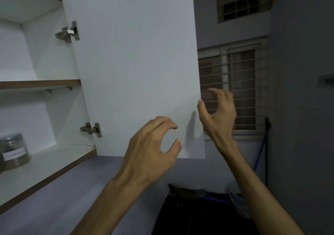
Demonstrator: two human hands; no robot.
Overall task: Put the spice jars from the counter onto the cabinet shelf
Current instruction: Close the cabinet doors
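Hidden or unclear: the spice jar (13, 152) is cut by the left frame edge; its label is too blurred to read. Dark things (204, 211) at the bottom, below the arms, cannot be made out.
Spice jar: clear, with a metal lid and brown contents, upright on the lower shelf (54, 160) of the cabinet, far left.
Cabinet: white inside, brown edging, 2 shelves in view; the upper shelf (39, 83) shows only its front edge.
Door (133, 68): white, swung open toward the camera on 2 metal hinges, an upper hinge (69, 32) and a lower hinge (91, 129).
Left hand (153, 149): raised in front of the door's lower part, fingers loosely curled, thumb apart, holding nothing.
Right hand (217, 114): at the door's free edge, thumb tip at or just touching the edge, fingers curled beyond it; a firm grip cannot be told.
Room: dim, grey walls, a barred window (235, 90) behind the right hand, a small vent window (240, 8) above it.
Open room: the lower shelf lies bare from the jar to the hinge side.
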